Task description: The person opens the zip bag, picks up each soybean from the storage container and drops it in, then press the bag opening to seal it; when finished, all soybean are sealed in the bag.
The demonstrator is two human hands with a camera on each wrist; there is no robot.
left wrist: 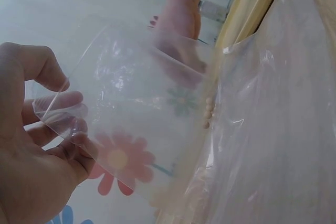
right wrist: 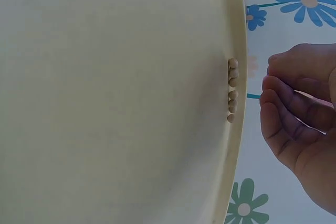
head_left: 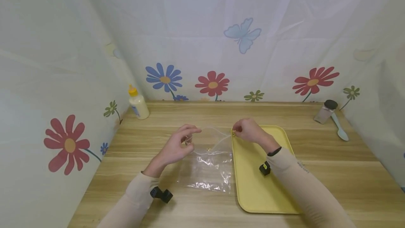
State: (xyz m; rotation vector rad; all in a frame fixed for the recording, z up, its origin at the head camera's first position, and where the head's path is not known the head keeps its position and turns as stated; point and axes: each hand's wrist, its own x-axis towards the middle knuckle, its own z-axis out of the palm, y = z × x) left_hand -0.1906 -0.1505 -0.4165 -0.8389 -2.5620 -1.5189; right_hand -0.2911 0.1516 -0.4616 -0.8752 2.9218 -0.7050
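Note:
A clear plastic bag lies on the table with its mouth spread. My left hand holds the left side of that mouth, fingers curled at the film edge in the left wrist view. Small round beads show at the bag. My right hand is over the far left corner of the yellow tray, thumb and fingertips drawn together. I cannot tell whether a bead is between them. Several beige beads line the tray's edge near these fingertips in the right wrist view.
A white bottle with a yellow nozzle stands at the back left. At the back right are a dark-lidded jar and a pale blue spoon. Flower-printed curtains border the wooden table.

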